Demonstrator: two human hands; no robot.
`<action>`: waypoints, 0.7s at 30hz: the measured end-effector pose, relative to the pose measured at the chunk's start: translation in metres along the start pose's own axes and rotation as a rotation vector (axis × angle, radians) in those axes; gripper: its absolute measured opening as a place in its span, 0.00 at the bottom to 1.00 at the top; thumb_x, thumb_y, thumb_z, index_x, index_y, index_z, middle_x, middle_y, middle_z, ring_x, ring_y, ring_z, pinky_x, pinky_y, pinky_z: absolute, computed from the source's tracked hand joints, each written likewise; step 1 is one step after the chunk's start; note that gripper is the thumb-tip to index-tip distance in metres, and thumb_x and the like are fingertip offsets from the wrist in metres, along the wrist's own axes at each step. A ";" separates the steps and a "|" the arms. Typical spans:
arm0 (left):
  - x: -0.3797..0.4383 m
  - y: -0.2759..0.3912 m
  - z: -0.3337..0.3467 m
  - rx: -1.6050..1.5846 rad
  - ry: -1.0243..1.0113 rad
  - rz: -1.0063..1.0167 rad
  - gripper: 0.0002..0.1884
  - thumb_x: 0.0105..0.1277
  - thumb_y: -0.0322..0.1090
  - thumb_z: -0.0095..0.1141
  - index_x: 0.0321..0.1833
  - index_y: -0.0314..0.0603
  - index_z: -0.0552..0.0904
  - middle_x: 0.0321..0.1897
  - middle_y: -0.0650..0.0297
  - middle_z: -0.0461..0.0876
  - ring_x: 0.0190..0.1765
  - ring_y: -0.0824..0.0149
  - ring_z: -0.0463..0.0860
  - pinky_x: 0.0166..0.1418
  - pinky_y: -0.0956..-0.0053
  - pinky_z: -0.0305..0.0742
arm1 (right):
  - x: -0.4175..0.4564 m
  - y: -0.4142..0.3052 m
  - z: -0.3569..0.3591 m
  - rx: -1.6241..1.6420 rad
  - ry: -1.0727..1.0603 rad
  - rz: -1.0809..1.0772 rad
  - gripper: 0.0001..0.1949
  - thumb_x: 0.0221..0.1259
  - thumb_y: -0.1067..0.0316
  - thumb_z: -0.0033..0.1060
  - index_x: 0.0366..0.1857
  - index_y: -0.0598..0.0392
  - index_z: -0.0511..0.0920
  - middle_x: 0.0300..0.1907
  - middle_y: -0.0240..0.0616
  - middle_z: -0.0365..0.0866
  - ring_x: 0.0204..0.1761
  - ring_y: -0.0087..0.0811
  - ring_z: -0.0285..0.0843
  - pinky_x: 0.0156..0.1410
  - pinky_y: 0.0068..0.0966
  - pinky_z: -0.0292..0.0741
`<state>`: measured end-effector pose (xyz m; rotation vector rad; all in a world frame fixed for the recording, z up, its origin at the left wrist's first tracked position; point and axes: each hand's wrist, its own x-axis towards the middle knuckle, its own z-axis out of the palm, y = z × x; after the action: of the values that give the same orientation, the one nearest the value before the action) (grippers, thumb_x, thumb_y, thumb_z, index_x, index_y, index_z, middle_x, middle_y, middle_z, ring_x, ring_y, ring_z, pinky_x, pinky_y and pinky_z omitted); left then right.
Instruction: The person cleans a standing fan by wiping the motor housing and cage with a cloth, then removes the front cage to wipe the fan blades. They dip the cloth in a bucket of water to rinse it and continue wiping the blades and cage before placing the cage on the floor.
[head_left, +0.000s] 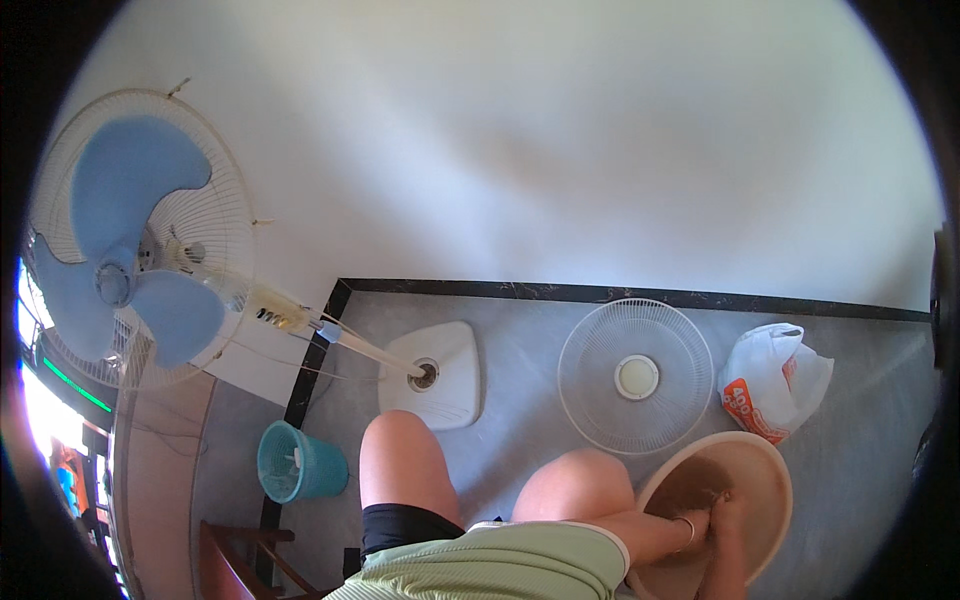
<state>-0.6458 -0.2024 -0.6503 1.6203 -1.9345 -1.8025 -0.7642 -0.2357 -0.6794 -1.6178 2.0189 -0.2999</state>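
Note:
Both hands are together over a beige plastic basin (780, 495) on the floor at my right. Brownish water (686, 480) lies in it. My left hand (699, 523), with a bangle at the wrist, reaches across from the left and meets my right hand (726, 513). Their fingers are bent and close together. Whatever may be between them is too small and blurred to make out. Just beyond the basin, a round white fan grille (636, 420) with a pale centre disc lies flat on the floor.
A pedestal fan with blue blades (135, 176) and exposed front stands at left on a white base (457, 375). A turquoise waste basket (326, 466) is near the wall. A white plastic bag (780, 375) sits beyond the basin. Wooden furniture (232, 559) is at lower left.

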 end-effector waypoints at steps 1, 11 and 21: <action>-0.001 0.002 -0.002 0.016 -0.048 -0.008 0.44 0.47 0.43 0.70 0.67 0.29 0.65 0.58 0.39 0.77 0.61 0.46 0.78 0.64 0.58 0.73 | 0.005 0.018 0.009 -0.038 0.004 0.038 0.05 0.61 0.73 0.54 0.34 0.62 0.79 0.35 0.56 0.82 0.40 0.50 0.82 0.47 0.40 0.76; -0.011 0.041 -0.065 0.122 0.298 0.136 0.36 0.55 0.44 0.66 0.65 0.34 0.70 0.54 0.45 0.81 0.61 0.49 0.77 0.64 0.61 0.72 | -0.070 -0.062 -0.053 1.823 -0.163 0.310 0.28 0.73 0.56 0.50 0.73 0.52 0.59 0.69 0.45 0.66 0.66 0.45 0.67 0.69 0.42 0.68; -0.241 -0.033 -0.264 -0.721 0.705 0.386 0.25 0.76 0.53 0.45 0.65 0.41 0.74 0.49 0.63 0.81 0.54 0.72 0.77 0.60 0.74 0.72 | -0.032 -0.238 -0.053 1.246 -0.345 -0.735 0.22 0.61 0.76 0.54 0.62 0.60 0.69 0.58 0.42 0.72 0.58 0.33 0.72 0.63 0.33 0.70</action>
<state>-0.3492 -0.2188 -0.4491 1.2540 -1.0214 -1.2835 -0.5892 -0.2743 -0.5116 -1.2850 0.5642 -1.1528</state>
